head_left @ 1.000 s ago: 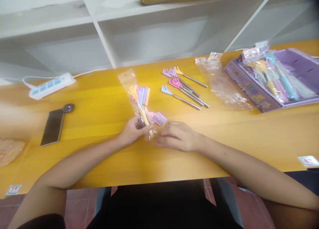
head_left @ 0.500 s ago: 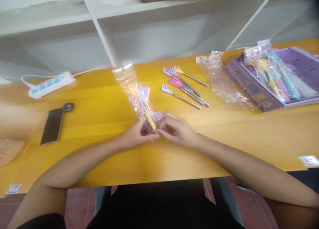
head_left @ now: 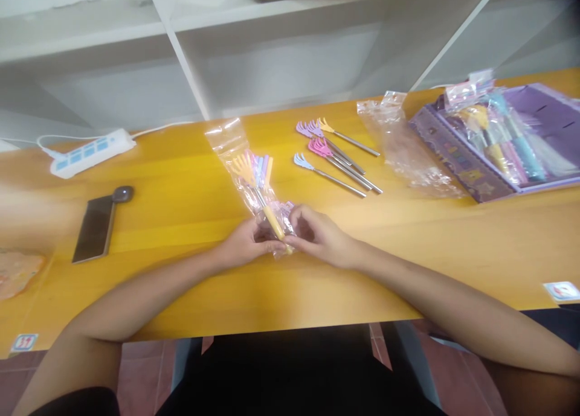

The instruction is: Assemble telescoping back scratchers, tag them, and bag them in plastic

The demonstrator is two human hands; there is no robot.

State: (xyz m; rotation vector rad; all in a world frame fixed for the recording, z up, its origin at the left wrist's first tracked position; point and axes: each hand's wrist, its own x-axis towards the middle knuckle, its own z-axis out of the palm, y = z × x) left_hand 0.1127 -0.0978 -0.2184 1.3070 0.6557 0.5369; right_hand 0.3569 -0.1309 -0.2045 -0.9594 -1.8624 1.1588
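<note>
A back scratcher (head_left: 273, 222) with a yellow claw head, metal shaft and yellow handle lies in or on a clear plastic bag (head_left: 226, 139), tilted with its head away from me. My left hand (head_left: 248, 242) is closed around the handle end and bag from the left. From the right, my right hand (head_left: 314, 233) pinches the bag at the handle's tip, thumb near the other thumb. Beyond the hands, several coloured handles (head_left: 261, 169) in blue, purple and orange lie beside the yellow claw. Small pink-purple printed pieces (head_left: 286, 207) show between the hands, partly hidden.
Several claw-headed metal rods (head_left: 339, 173) lie right of centre. Farther right are empty clear bags (head_left: 399, 141) and a purple box (head_left: 471, 168) holding bagged scratchers. To the left sit a power strip (head_left: 93, 153), a mouse (head_left: 122, 194) and a dark flat phone-like object (head_left: 93, 229).
My right hand has closed in on the handle's end, and both thumbs are now nearly together there. More of the bag's crumpled lower end shows below the thumbs.
</note>
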